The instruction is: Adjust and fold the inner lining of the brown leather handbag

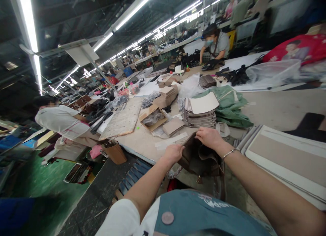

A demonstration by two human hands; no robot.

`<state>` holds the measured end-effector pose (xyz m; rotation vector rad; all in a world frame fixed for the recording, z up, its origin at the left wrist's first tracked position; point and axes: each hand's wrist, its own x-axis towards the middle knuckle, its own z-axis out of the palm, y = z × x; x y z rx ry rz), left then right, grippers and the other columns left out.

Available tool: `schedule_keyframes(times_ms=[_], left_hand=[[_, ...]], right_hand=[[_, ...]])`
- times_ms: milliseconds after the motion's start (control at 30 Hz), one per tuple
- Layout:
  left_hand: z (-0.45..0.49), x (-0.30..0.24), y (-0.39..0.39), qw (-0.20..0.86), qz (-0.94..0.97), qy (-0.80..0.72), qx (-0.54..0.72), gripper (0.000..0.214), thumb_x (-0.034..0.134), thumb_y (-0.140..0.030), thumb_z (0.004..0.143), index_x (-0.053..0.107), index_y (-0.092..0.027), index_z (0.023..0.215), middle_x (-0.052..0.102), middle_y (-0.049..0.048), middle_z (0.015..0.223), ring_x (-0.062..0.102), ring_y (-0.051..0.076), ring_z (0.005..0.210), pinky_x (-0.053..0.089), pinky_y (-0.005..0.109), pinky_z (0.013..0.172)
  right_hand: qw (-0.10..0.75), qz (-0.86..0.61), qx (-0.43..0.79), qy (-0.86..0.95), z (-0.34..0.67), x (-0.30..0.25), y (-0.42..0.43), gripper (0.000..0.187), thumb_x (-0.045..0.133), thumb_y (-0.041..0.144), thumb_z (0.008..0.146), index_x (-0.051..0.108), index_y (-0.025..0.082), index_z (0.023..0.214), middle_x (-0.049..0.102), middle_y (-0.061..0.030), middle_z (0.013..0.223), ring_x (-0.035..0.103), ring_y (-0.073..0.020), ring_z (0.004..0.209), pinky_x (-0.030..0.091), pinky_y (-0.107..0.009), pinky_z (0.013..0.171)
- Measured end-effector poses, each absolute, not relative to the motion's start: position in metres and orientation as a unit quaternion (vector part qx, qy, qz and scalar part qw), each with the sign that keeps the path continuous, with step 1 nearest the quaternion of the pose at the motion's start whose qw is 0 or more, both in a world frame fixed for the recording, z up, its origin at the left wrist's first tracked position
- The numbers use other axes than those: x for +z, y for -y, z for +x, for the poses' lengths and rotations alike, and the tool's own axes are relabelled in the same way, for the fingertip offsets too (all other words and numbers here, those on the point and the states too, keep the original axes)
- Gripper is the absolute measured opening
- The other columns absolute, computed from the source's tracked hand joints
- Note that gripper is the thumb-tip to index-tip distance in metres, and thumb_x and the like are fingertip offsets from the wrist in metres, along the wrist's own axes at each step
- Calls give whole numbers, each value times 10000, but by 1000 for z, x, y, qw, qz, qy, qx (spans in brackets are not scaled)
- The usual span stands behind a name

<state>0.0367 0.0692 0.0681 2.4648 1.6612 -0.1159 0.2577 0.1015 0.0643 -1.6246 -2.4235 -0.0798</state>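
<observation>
1 bench (142, 142) stretches ahead of the person. Around its middle lies 1 crumpled green sheet (230, 105); at its near edge, 1 brown bag (201, 164); around its middle, 1 stack of curved panels (201, 110); nearer its left edge, 1 open carton (158, 125). By its near edge, 2 hands, left hand (174, 153) and right hand (207, 137), pinch the bag's rim.

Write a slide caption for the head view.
Left hand and right hand grip the edge of a brown bag at a cluttered table, near stacked pale panels.
</observation>
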Motion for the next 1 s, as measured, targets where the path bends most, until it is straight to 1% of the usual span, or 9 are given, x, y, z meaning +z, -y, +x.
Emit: schedule_keyframes(times_ms=[200,500,667,733,800,833,867,900,1000], left_hand=[[41,69,-68,74,836,-542,-40,439,315,-419,930,672,-165,917,696,135,837,660,264,804,525,377,742],[37,66,-71,61,847,-526,-58,451,297,-429,935,665,-168,939,697,109,829,660,227,798,528,347,752],[35,68,-72,62,856,-510,-62,439,300,-415,935,656,-158,941,698,122,846,663,237,815,527,349,745],[35,68,-73,60,859,-505,-63,432,306,-411,933,651,-153,947,698,129,847,664,244,812,527,355,738],[35,68,-73,58,861,-500,-69,419,316,-407,931,645,-150,966,697,136,853,664,249,806,527,361,736],[35,68,-74,58,863,-498,-72,417,319,-407,930,641,-147,977,696,141,855,664,252,802,527,366,734],[35,68,-74,58,864,-495,-73,418,319,-408,930,638,-144,985,694,146,858,664,257,799,527,372,731],[35,68,-74,57,866,-491,-74,423,317,-412,931,635,-139,992,693,152,863,665,264,799,527,379,727],[33,72,-75,60,872,-479,-80,442,340,-457,923,632,-131,983,691,159,864,664,282,816,525,386,727]], right_hand=[[131,-576,-34,806,255,62,-102,307,466,401,890,651,180,784,604,-50,858,566,-171,817,295,-288,593],[143,-564,-43,812,256,61,-101,279,484,383,889,626,173,772,589,-47,854,541,-167,829,287,-289,609],[155,-548,-64,820,254,60,-100,265,480,357,894,624,170,773,582,-55,866,504,-180,855,297,-297,640],[170,-538,-77,822,255,60,-100,254,490,347,888,634,166,782,592,-64,941,477,-192,893,315,-298,688],[186,-523,-83,828,256,60,-101,244,500,333,881,649,160,794,588,-70,1088,452,-206,945,323,-302,739],[189,-514,-80,833,257,60,-102,245,499,329,881,654,158,799,585,-70,1126,445,-211,955,322,-306,755],[186,-506,-75,839,257,60,-103,247,494,326,883,655,157,801,597,-69,1118,444,-213,948,320,-308,760],[178,-501,-69,844,258,61,-104,251,489,327,886,651,157,798,618,-68,1067,447,-212,926,317,-310,756],[151,-501,-57,850,259,63,-105,250,494,339,885,625,161,768,639,-53,842,455,-200,832,306,-309,722]])
